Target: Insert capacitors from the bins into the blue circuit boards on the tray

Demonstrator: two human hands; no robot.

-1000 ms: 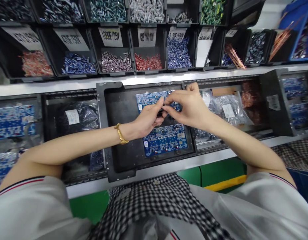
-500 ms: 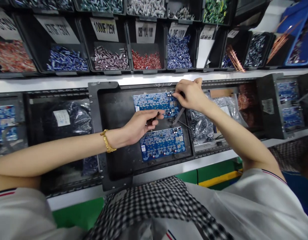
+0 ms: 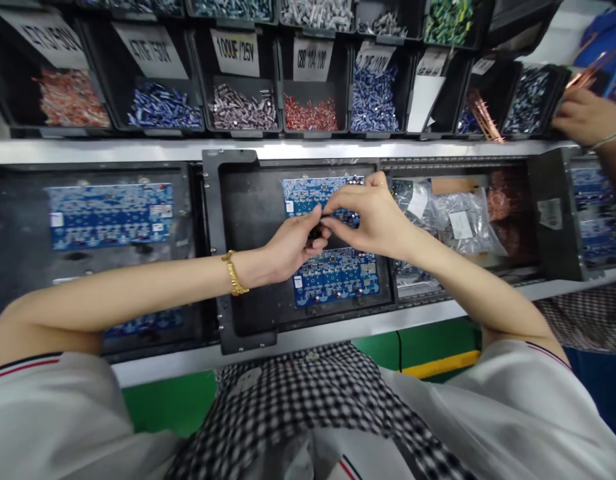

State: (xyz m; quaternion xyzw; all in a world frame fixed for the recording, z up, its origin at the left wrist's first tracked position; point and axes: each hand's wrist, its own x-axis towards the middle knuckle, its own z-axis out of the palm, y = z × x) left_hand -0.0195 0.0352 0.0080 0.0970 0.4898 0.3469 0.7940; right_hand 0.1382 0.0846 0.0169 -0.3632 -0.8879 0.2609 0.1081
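Observation:
My left hand is curled around several small dark electronic components, partly hidden by the fingers. My right hand meets it over the tray, thumb and forefinger pinched at a small dark piece by the left fingertips; its exact kind is too small to tell. Behind the hands lies the upper blue circuit board, partly covered by them. Below them, the lower blue circuit board shows small parts along its edges. Both boards lie in a black tray.
Labelled bins of capacitors and other small parts line the back. Another tray with a blue circuit board stands at left. Plastic bags lie at right. A co-worker's hand reaches to copper-coloured leads at far right.
My right hand has moved from the upper board's right corner down-left to my left hand. The tray at left has slid into view, and a co-worker's hand has appeared at right.

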